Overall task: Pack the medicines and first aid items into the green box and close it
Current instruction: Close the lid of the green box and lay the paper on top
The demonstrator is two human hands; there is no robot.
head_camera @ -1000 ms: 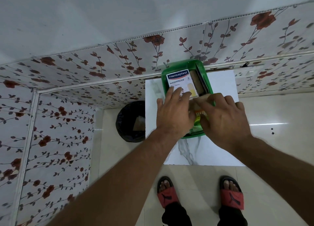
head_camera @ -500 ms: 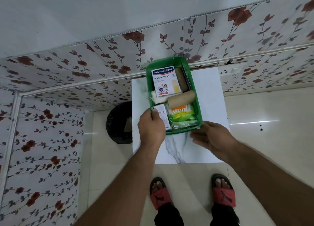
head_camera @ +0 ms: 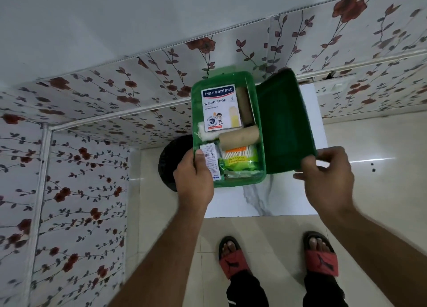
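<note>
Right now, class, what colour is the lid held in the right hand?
Dark green lid, gripped by the right hand; the head view shows it.

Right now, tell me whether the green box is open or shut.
Open. The right hand holds the lid beside the green box, leaving the plaster box and cotton swabs exposed.

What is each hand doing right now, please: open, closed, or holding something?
Left hand: closed on the near left edge of the green box.
Right hand: closed on the near corner of the green lid.
</note>
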